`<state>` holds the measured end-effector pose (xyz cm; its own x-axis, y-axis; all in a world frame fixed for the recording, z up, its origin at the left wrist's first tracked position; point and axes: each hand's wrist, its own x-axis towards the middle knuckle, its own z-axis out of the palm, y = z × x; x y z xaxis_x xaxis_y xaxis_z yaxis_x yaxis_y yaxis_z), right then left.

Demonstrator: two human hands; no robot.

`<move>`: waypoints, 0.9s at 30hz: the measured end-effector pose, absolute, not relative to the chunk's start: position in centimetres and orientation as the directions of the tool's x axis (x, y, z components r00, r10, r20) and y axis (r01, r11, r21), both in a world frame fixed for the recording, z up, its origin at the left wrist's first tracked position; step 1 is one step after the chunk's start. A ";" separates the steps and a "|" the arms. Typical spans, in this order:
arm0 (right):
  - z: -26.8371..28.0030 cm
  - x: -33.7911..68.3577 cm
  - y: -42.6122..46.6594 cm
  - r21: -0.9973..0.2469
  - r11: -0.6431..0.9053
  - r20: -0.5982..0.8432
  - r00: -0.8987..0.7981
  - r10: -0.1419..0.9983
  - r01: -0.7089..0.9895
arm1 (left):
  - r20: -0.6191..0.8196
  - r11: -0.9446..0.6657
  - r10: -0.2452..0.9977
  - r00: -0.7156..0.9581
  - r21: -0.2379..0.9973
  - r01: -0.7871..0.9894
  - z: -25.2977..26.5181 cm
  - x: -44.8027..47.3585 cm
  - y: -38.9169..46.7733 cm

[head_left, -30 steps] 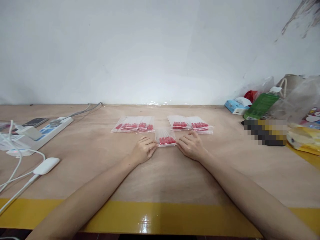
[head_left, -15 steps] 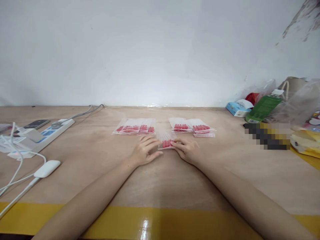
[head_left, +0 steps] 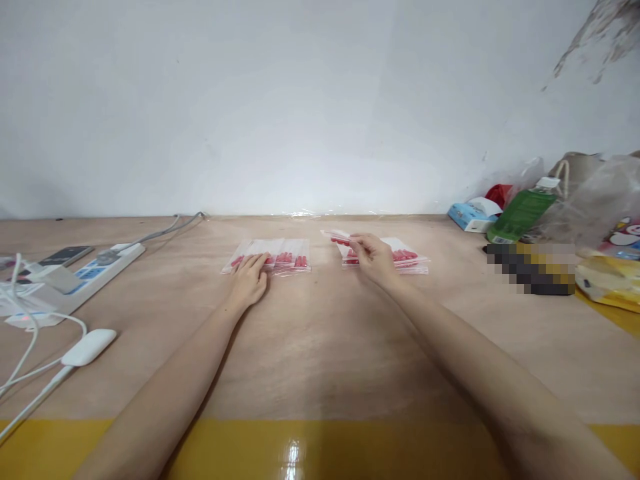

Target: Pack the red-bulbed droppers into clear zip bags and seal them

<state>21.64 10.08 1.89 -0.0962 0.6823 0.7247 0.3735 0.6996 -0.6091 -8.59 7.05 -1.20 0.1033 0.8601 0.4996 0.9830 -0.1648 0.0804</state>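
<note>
My left hand (head_left: 249,280) lies with its fingers stretched out over the left part of a row of small clear plastic bags (head_left: 285,248), which overlap and hold red stick-like pieces. Pinched in my right hand (head_left: 374,259) is another small plastic bag (head_left: 339,237) with red pieces, raised and tilted above the right-hand group. Beneath and beside that hand lie the similar bags of this group (head_left: 407,257), partly covered by my fingers. I cannot make out exactly what the red pieces are.
At left are a white power strip (head_left: 113,267) with cables, a phone (head_left: 67,255) and a white oval device (head_left: 90,347). At right stand a blue tissue pack (head_left: 470,217), a leaning green bottle (head_left: 523,213), plastic bags (head_left: 595,193) and a yellow packet (head_left: 610,279).
My right hand has lifted the single bag from the middle and carried it away from me to the right-hand group. My left hand has moved left onto the left row.
</note>
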 end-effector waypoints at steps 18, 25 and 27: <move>-2.0 24.0 5.9 -0.180 0.755 0.739 -0.420 0.527 0.631 | 0.754 -0.490 0.579 0.311 0.016 0.872 0.0 -3.2 3.2; -2.8 23.8 2.5 -0.153 0.860 0.688 -0.571 0.447 0.488 | 0.532 -0.814 0.516 0.672 0.059 0.578 -1.3 2.8 0.3; -2.7 23.7 2.2 -0.081 0.857 0.703 -0.580 0.411 0.509 | 0.487 -0.802 0.579 0.654 0.199 0.563 -1.2 3.0 0.2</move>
<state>23.70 2.22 -2.75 -0.5801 0.4112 0.7031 0.5088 0.8570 -0.0814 3.02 0.24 -1.16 0.6536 0.5795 0.4867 0.5631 -0.8021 0.1988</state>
